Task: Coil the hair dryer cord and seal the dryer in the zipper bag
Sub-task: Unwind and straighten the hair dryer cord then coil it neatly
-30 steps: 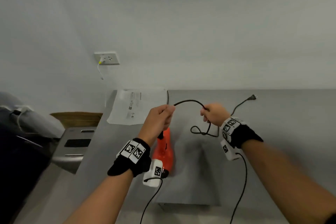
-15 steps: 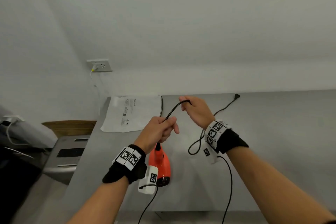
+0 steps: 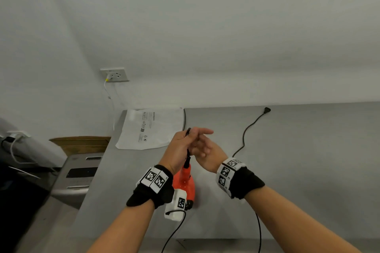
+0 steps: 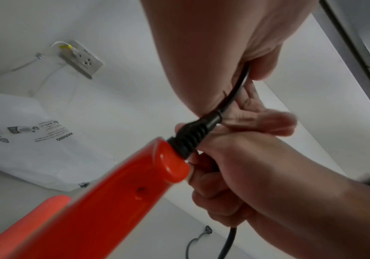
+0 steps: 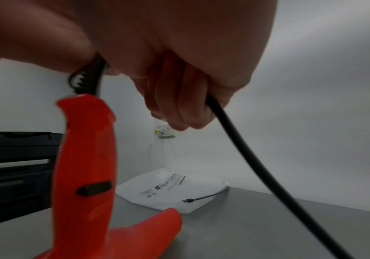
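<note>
Head view: left hand (image 3: 178, 146) grips cord (image 3: 188, 150) above orange dryer (image 3: 184, 181) on table (image 3: 298, 160); bag (image 3: 152, 127) at far corner
Left wrist: right hand (image 4: 230, 175) curled round cord
Right wrist: fingers (image 5: 179, 105) wrap cord

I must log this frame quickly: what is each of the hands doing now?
Left hand: closed on the black cord, just above the orange hair dryer.
Right hand: holds the cord further along, some fingers extended.
</note>
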Motion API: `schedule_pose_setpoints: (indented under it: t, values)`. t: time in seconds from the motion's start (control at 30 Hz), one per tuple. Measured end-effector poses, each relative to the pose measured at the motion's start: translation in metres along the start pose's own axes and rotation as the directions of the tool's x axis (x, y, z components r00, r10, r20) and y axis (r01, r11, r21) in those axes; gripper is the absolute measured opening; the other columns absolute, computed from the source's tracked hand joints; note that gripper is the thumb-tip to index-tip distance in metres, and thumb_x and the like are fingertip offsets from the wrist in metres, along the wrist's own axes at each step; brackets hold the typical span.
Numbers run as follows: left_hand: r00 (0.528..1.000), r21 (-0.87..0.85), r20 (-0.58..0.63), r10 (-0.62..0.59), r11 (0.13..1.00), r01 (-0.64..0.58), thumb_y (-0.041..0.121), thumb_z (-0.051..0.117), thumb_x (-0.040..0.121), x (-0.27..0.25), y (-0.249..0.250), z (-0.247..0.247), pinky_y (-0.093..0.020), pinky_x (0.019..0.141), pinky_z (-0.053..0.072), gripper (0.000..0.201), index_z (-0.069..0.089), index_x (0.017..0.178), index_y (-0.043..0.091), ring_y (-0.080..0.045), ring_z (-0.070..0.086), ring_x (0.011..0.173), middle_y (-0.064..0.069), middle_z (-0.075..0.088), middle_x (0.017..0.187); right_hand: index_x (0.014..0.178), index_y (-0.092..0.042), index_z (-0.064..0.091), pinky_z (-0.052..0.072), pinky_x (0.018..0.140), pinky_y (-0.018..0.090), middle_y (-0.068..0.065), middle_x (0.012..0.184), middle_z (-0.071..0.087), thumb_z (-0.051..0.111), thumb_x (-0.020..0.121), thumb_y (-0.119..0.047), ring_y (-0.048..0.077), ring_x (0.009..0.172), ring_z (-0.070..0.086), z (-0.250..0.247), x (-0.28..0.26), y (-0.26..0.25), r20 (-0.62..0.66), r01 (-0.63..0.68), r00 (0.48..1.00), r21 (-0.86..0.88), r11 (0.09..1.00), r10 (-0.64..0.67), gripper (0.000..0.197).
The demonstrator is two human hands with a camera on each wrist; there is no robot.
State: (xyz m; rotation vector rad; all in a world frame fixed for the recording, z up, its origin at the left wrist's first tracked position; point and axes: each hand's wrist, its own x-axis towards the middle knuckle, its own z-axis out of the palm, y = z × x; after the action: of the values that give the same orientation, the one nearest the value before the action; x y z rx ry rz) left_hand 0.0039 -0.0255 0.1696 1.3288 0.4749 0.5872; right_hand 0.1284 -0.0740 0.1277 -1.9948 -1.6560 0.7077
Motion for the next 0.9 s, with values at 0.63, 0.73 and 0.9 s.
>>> schedule_pose_setpoints:
  t: [0.63, 0.73, 0.9]
  values:
    - [0.989, 0.197, -0.128, -0.075, 0.975, 0.099, 0.069, 0.030, 0.099, 0.003, -0.003, -0.010, -0.045, 0.098, 0.054, 0.067, 0.055, 0.143, 0.025, -0.028, 0.077, 0.086, -0.009, 0.079, 0.093, 0.113, -0.019, 0.054, 0.047, 0.045, 0.034, 0.000, 0.065, 0.065, 0.029, 0.102, -0.046, 0.021, 0.045, 0.055, -0.048, -0.049, -0.010, 0.053, 0.430, 0.871, -0.559, 0.709, -0.488, 0.038]
    - [0.994, 0.239, -0.065, -0.092, 0.965, 0.105, 0.072, 0.022, 0.098, 0.003, -0.003, -0.010, -0.038, 0.081, 0.058, 0.075, 0.065, 0.133, 0.021, -0.030, 0.068, 0.054, -0.016, 0.073, 0.074, 0.096, -0.024, 0.053, 0.041, 0.041, 0.031, -0.003, 0.056, 0.061, 0.037, 0.098, -0.051, 0.018, 0.042, 0.053, -0.073, -0.040, -0.010, -0.026, 0.463, 0.828, -0.532, 0.709, -0.560, 0.031]
    - [0.992, 0.193, 0.043, -0.119, 0.975, 0.109, 0.064, 0.012, 0.104, 0.001, 0.001, -0.006, -0.053, 0.094, 0.059, 0.095, 0.066, 0.078, -0.010, -0.015, 0.039, 0.031, -0.014, 0.049, 0.043, 0.081, -0.023, 0.050, 0.038, 0.049, 0.031, -0.011, 0.057, 0.048, 0.036, 0.093, -0.064, 0.013, 0.050, 0.042, -0.104, -0.020, -0.005, -0.132, 0.371, 0.849, -0.542, 0.754, -0.512, 0.045]
